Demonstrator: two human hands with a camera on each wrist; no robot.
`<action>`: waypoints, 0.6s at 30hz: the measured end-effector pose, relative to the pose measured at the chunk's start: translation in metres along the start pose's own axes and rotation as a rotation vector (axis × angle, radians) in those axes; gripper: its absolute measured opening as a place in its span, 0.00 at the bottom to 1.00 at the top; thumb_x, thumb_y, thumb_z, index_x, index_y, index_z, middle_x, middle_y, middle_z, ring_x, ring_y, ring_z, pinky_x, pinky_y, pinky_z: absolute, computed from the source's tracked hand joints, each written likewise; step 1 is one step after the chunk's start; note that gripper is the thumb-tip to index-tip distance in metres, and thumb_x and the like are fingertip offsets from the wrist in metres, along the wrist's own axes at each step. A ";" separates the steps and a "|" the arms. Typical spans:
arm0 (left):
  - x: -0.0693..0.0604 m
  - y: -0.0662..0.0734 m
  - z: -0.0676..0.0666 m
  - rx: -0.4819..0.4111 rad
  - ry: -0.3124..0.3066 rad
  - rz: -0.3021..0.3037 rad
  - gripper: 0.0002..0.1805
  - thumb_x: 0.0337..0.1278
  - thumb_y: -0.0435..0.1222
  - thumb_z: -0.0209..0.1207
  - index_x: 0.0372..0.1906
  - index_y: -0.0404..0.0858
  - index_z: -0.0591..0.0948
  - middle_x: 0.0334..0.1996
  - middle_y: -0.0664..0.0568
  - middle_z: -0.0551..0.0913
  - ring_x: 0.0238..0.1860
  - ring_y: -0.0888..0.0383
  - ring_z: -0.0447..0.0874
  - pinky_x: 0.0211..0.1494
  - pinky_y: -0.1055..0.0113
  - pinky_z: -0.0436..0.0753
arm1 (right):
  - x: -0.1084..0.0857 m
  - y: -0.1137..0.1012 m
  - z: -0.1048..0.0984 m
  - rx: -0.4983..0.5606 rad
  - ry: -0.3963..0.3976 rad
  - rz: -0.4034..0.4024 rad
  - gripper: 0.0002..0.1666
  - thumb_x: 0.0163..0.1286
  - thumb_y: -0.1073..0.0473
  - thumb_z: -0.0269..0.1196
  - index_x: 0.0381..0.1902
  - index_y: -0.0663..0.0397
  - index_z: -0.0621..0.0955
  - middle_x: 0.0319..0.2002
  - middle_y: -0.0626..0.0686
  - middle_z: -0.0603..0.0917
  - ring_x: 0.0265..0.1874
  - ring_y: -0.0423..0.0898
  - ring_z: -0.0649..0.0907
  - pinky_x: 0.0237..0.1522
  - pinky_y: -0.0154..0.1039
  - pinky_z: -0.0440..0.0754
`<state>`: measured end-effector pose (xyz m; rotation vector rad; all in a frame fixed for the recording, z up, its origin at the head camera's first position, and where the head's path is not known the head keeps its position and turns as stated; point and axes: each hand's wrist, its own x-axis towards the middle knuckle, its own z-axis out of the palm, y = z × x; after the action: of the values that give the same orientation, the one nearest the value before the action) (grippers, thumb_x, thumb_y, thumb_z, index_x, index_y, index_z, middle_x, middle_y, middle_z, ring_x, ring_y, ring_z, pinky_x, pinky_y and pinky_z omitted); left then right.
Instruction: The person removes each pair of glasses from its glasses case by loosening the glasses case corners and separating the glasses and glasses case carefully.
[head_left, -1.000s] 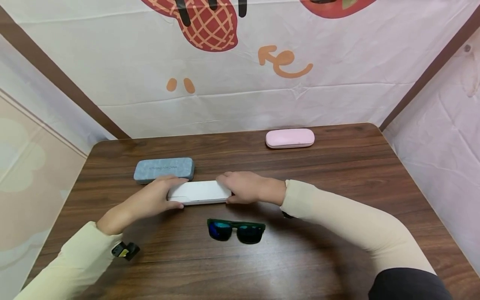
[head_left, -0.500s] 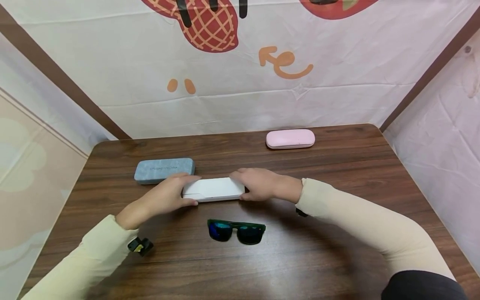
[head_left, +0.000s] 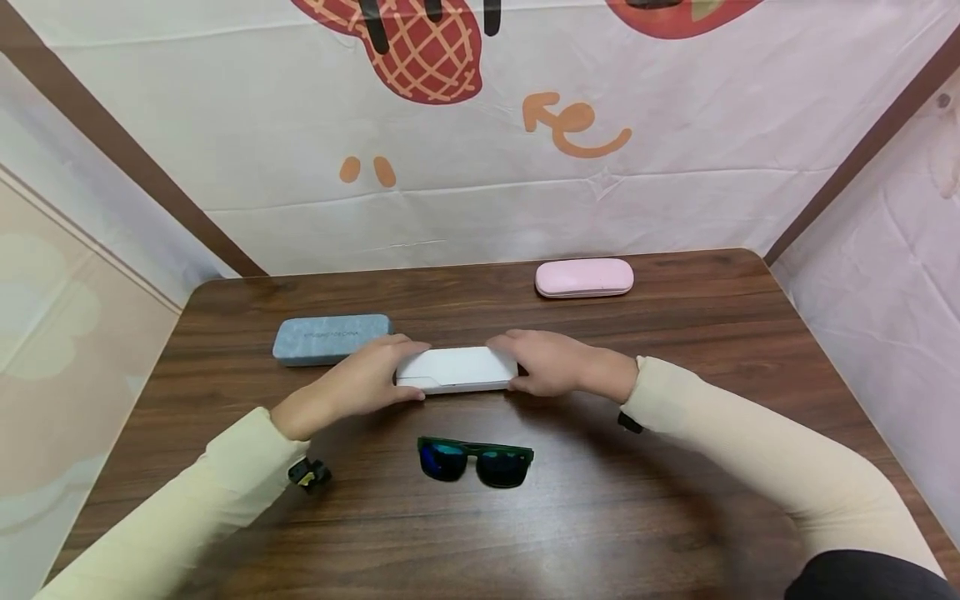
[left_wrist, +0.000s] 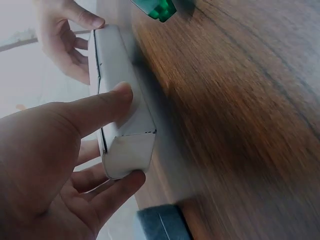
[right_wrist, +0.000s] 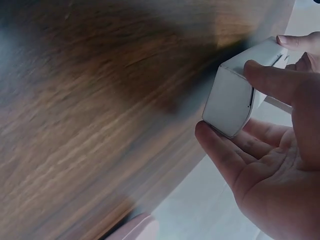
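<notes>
1. A pale printed cloth (head_left: 480, 217) hangs behind the bench, with a red shape and orange marks on it.
2. The brown wood-grain bench (head_left: 600, 525) carries everything else that lies about.
3. Cream sleeves (head_left: 757, 450) cover both forearms, reaching in from the two near corners.
4. The left hand (head_left: 363, 375) is clamped on the left end of the white case, thumb pressed to the near long side, a fingertip at the end.
5. The right hand (head_left: 551, 362) grips the opposite end the same way — thumb on the near side, fingers about the end.
6. The white case (head_left: 459, 368) lies lengthwise between the two hands, touching both; whether its underside meets the wood I cannot tell.
7. A blue case (head_left: 330, 337) sits behind the left hand, partly covered by it in the head view.
8. Green-framed sunglasses (head_left: 502, 468) with dark lenses rest nearer the person, apart from both hands.
9. A pink case (head_left: 584, 277) lies by the far edge, beyond the right hand.
</notes>
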<state>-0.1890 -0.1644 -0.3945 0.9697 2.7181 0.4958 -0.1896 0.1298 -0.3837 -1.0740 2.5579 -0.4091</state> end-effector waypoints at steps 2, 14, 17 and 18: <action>0.004 0.002 0.001 0.003 0.005 0.000 0.38 0.54 0.42 0.75 0.67 0.30 0.76 0.56 0.39 0.82 0.55 0.46 0.81 0.55 0.49 0.80 | -0.003 0.002 -0.001 0.000 0.007 0.005 0.37 0.72 0.59 0.67 0.73 0.66 0.67 0.65 0.62 0.76 0.60 0.53 0.79 0.59 0.47 0.78; 0.025 0.011 0.014 -0.036 0.007 0.007 0.38 0.56 0.44 0.74 0.68 0.32 0.75 0.58 0.40 0.81 0.59 0.46 0.78 0.60 0.49 0.78 | -0.018 0.021 0.000 0.014 0.062 0.023 0.36 0.69 0.62 0.69 0.71 0.66 0.70 0.61 0.62 0.78 0.57 0.52 0.80 0.58 0.48 0.79; 0.029 0.011 0.016 -0.036 0.003 0.012 0.38 0.56 0.45 0.74 0.68 0.33 0.76 0.58 0.41 0.81 0.58 0.47 0.78 0.59 0.51 0.79 | -0.018 0.025 0.001 0.023 0.057 0.029 0.36 0.69 0.61 0.69 0.71 0.66 0.70 0.62 0.62 0.78 0.58 0.52 0.80 0.59 0.48 0.79; 0.030 0.011 0.016 -0.035 0.001 0.014 0.38 0.56 0.45 0.74 0.68 0.33 0.75 0.58 0.41 0.81 0.58 0.47 0.78 0.59 0.51 0.79 | -0.019 0.026 0.001 0.030 0.057 0.033 0.36 0.69 0.61 0.69 0.71 0.65 0.70 0.62 0.62 0.78 0.58 0.52 0.80 0.59 0.48 0.79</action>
<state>-0.2005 -0.1335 -0.4081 0.9804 2.6959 0.5454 -0.1930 0.1605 -0.3914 -1.0226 2.6065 -0.4742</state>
